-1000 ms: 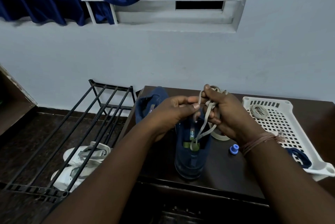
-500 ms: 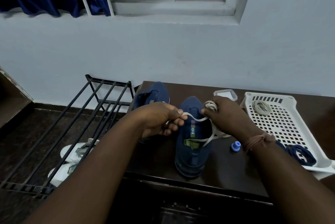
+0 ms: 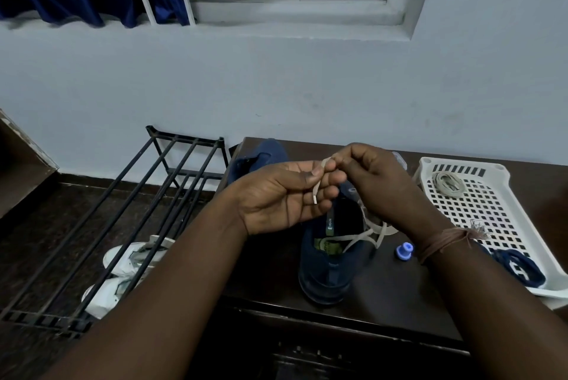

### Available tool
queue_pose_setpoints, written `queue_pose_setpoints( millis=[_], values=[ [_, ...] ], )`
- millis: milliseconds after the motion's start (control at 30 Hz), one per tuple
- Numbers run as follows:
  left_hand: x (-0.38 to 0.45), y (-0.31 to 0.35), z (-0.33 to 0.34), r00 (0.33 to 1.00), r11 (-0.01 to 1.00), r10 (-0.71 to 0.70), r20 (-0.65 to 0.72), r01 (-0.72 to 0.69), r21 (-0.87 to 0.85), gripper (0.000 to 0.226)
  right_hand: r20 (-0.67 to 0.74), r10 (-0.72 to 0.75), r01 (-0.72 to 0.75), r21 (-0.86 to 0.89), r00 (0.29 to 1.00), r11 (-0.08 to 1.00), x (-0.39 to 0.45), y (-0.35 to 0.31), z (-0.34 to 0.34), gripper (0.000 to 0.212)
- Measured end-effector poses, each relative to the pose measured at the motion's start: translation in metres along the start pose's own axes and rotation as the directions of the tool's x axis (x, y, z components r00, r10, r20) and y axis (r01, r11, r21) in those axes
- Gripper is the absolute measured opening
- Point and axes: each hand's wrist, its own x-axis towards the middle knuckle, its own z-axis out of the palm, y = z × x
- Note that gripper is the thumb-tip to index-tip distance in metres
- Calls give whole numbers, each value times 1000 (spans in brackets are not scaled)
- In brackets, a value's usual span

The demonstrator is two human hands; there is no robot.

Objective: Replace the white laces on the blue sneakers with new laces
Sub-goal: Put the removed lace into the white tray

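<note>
Since half a second ago both hands have lifted off the dark blue mesh sneaker [image 3: 330, 269] to 12 o'clock of it. Left fingers [image 3: 319, 192] and right fingers [image 3: 339, 161] pinch the white flat lace [image 3: 318, 186], its tail trailing into the sneaker. At 3 o'clock sits the white perforated plastic tray [image 3: 479, 210]; bare dark wooden tabletop [image 3: 399, 302] reaches the front edge.
</note>
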Motion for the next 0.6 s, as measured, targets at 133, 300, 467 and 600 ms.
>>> queue_pose_setpoints(
  millis=[133,300,467,600],
  values=[
    [2,1,7,987,983,157,-26,-158,-95,27,72,-56,66,-140,996,988,-1,9,1,16],
    [20,4,-12,854,834,381,-353,-483,-267,30,275,-47,150,-367,960,918,-10,6,15,17],
    [26,-6,-21,723,850,499,-478,-515,108,29,308,-61,200,-441,949,875,-12,-2,14,15],
    [34,-14,-21,682,826,550,-483,-359,434,33,178,-180,248,-510,967,824,-10,1,6,15]
  ],
)
